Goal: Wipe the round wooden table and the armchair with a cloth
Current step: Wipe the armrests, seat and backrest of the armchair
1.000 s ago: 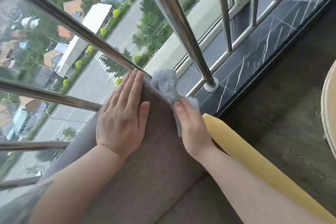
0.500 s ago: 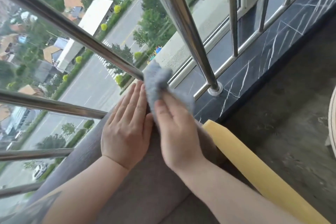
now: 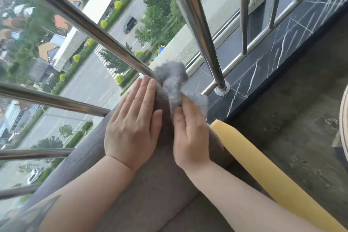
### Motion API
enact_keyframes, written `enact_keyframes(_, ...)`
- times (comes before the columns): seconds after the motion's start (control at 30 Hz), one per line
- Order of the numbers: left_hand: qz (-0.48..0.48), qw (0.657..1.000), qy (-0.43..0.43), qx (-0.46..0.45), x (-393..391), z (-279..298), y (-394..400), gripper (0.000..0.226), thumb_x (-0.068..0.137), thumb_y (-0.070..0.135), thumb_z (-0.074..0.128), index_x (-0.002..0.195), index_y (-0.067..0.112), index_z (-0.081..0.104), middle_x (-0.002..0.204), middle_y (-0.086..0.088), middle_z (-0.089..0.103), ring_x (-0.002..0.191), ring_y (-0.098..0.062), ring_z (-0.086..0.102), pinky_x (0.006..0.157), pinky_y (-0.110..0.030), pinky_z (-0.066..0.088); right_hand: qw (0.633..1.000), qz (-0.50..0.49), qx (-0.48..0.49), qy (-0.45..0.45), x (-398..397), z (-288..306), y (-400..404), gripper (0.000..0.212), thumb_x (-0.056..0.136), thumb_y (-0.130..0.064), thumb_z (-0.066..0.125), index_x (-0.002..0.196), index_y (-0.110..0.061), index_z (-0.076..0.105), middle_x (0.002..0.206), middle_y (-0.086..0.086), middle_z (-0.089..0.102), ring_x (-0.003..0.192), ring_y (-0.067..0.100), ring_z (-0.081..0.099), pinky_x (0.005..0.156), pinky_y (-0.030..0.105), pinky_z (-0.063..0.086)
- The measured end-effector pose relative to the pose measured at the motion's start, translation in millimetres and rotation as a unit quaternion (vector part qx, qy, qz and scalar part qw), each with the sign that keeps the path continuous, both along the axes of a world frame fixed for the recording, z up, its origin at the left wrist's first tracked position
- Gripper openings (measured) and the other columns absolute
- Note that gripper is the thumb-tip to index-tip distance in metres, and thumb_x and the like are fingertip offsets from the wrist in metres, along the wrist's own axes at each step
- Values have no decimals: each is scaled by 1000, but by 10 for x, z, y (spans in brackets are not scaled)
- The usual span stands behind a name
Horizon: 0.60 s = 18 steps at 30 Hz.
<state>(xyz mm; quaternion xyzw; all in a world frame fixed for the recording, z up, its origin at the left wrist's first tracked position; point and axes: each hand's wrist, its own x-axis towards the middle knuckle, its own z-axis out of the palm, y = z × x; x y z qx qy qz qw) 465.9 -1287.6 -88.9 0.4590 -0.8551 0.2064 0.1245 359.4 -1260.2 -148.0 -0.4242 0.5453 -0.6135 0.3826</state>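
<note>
A person's right hand (image 3: 190, 133) presses a bunched grey cloth (image 3: 174, 83) against the armchair (image 3: 160, 184) backrest's top corner, fingers curled over it; the left hand (image 3: 131, 128) lies flat beside it. Soft and light, the cloth seems best held by its gathered middle.

- L hand (image 3: 132, 128) flat on top edge of grey armchair (image 3: 150, 190) back, fingers straight.
- R hand (image 3: 190, 137) presses grey cloth (image 3: 174, 83) onto same edge, just beside L.
- Yellow armrest (image 3: 263, 171) at R edge; steel railing (image 3: 197, 24) behind.
</note>
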Motion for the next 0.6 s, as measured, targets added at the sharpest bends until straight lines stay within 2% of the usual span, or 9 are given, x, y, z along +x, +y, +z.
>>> enact_keyframes(0.1, 7, 1000, 4, 10, -14, 22, 13, 45, 102, 26, 34, 138, 1, 47, 143, -10, 45, 134, -23, 43, 109, -37, 37, 992, -11, 124, -15, -119, -27, -23, 35, 101, -30, 32, 106, -12, 62, 85, -14, 57, 89, -9, 46, 92, 43, 40)
enact_keyframes(0.17, 6, 1000, 9, 9, -2, 8, 3, 44, 101, 25, 37, 138, 2, 47, 143, -9, 45, 134, -22, 43, 109, -37, 37, 996, 3, 87, 14, -54, 209, -163, 28, 102, -23, 36, 108, -16, 62, 86, -16, 57, 94, -19, 42, 93, 35, 37)
enact_keyframes(0.23, 5, 1000, 12, 4, 2, -4, -4, 43, 102, 24, 38, 137, 2, 48, 143, -9, 45, 133, -22, 43, 109, -37, 38, 1000, 5, 6, -1, 75, 304, -151, 31, 102, -24, 37, 122, -18, 59, 111, -7, 64, 110, -1, 51, 98, 32, 40)
enact_keyframes(0.3, 8, 1000, 8, 14, -1, 9, 14, 44, 102, 25, 35, 138, 2, 47, 143, -9, 45, 134, -21, 42, 110, -35, 36, 999, -26, 19, 2, 63, -62, 32, 31, 102, -28, 36, 121, -19, 59, 111, -10, 62, 107, 10, 56, 94, 34, 44)
enact_keyframes(0.37, 10, 1000, -1, 17, -9, 23, 15, 45, 102, 25, 34, 139, 3, 46, 144, -8, 44, 135, -20, 41, 111, -34, 35, 988, -44, 142, -31, -123, -471, 208, 31, 102, -31, 33, 104, -18, 61, 98, -12, 60, 100, 6, 54, 91, 38, 43)
enact_keyframes(0.43, 13, 1000, -2, 15, -10, 20, 24, 45, 102, 25, 34, 139, 3, 46, 144, -8, 44, 135, -20, 41, 111, -34, 34, 967, -10, 249, -52, -210, -575, 159, 34, 102, -28, 31, 83, -21, 58, 84, -7, 56, 88, 0, 48, 87, 38, 35)
enact_keyframes(0.5, 13, 1000, -6, 9, 1, 19, 15, 45, 102, 25, 33, 139, 2, 46, 143, -9, 45, 135, -20, 41, 111, -34, 35, 981, 0, 194, -21, -143, -296, 2, 33, 100, -29, 31, 80, -21, 56, 82, -11, 55, 86, 7, 47, 83, 33, 33)
enact_keyframes(0.57, 12, 1000, -7, 6, 1, 7, -6, 45, 102, 25, 34, 139, 2, 46, 143, -9, 46, 134, -20, 42, 110, -33, 35, 996, -12, 86, -15, 5, -116, 1, 28, 101, -31, 34, 99, -20, 59, 97, -15, 58, 95, 2, 50, 86, 22, 38)
enact_keyframes(0.6, 15, 1000, -3, 12, -5, 9, 12, 45, 102, 25, 35, 139, 3, 46, 143, -9, 46, 134, -19, 42, 110, -33, 36, 997, -19, 71, -13, 24, -235, 65, 28, 101, -33, 34, 106, -20, 58, 102, -10, 58, 98, 1, 51, 88, 20, 40)
